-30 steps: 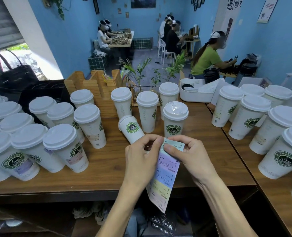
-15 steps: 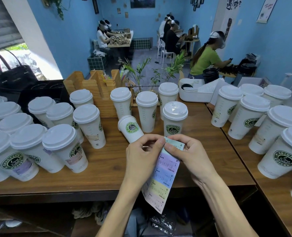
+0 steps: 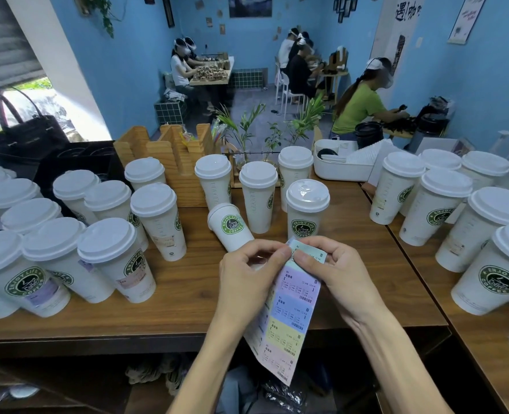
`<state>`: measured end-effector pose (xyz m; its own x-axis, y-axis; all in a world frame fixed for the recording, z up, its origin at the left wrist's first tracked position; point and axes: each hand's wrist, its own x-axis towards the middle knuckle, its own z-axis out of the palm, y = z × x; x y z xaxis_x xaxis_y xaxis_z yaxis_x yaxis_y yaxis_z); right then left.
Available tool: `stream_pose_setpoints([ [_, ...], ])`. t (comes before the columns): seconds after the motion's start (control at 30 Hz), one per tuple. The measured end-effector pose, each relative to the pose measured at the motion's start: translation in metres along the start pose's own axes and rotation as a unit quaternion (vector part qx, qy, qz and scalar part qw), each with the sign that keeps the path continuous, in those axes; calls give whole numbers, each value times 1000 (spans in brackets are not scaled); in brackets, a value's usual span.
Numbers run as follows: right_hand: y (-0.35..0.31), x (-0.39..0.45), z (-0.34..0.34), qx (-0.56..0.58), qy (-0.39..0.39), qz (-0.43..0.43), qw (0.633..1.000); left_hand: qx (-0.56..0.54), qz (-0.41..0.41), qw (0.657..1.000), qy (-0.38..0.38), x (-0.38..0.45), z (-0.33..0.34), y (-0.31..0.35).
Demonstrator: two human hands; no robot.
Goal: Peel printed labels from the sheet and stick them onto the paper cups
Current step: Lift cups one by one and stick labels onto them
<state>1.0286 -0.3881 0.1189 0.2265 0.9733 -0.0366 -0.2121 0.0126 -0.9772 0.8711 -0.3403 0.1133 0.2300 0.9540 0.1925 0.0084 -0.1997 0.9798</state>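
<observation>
A strip of pastel labels [image 3: 289, 318] hangs down over the front edge of the wooden table [image 3: 187, 297]. My left hand [image 3: 247, 282] pinches the strip near its top. My right hand [image 3: 337, 273] pinches the green top label [image 3: 310, 253] at its corner. Just behind my hands a white lidded paper cup [image 3: 232, 227] leans tilted, its green logo facing me. An upright lidded cup [image 3: 306, 209] stands right of it. Several lidded cups [image 3: 119, 261] at the front left carry stuck labels.
More lidded cups [image 3: 444, 204] crowd the adjoining table on the right. A wooden holder [image 3: 172, 162], small plants [image 3: 247, 127] and a white tray [image 3: 340, 167] stand at the back. A black bag [image 3: 29, 132] is far left. People sit at tables beyond.
Both hands stay at the top of the strip, fingertips working at the top label. The strip has shifted only slightly.
</observation>
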Motion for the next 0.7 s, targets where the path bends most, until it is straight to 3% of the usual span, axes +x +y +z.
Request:
stream_pose_setpoints([
  [0.4,-3,2,-9,-59,-7,17,998,-17,-15,999,23,6,-8,-3],
  [0.7,7,13,-87,-163,101,40,981,-91,-63,986,125,24,-46,-25],
])
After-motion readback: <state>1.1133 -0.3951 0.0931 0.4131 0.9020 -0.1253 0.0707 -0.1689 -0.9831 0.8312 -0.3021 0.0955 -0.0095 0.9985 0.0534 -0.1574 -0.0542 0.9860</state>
